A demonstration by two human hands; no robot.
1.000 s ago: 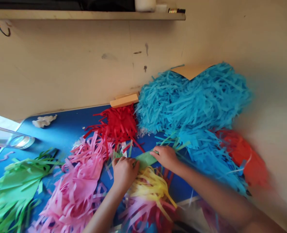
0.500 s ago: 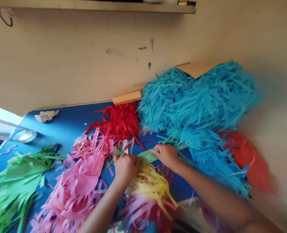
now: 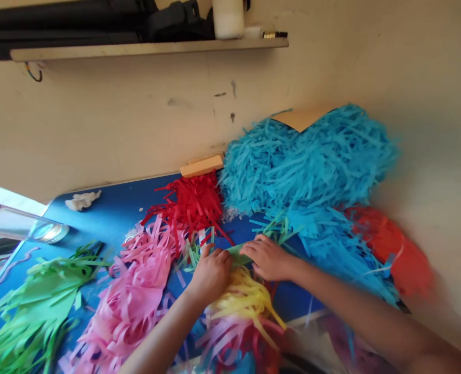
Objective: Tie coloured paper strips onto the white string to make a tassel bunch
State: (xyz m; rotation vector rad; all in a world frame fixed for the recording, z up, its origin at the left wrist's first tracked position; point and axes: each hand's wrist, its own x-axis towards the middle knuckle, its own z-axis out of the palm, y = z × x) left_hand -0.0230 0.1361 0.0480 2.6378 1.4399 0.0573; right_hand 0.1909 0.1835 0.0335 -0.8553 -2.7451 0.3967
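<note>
A pale green fringed paper (image 3: 238,253) lies across the blue tabletop, its cut strips spreading at both ends. My left hand (image 3: 214,274) has its fingers curled on the left part of this paper. Close beside it, my right hand (image 3: 268,258) grips the same paper with bent fingers, thumb side hidden. Yellow paper strips (image 3: 248,293) lie just below both hands, over lilac strips (image 3: 228,335). Beyond the hands sits a red fringed bundle (image 3: 199,200). To the left of my left hand is a pink fringed pile (image 3: 137,291).
A large turquoise heap of strips (image 3: 304,166) rests against the wall, with orange-red paper (image 3: 404,254) to its right. Green fringed paper (image 3: 39,306) and a clear glass (image 3: 49,232) are at the left. A shelf (image 3: 148,49) holds black objects above.
My hands have come closer together on the green paper, so less of it shows between them. The view has tilted up, showing more of the shelf.
</note>
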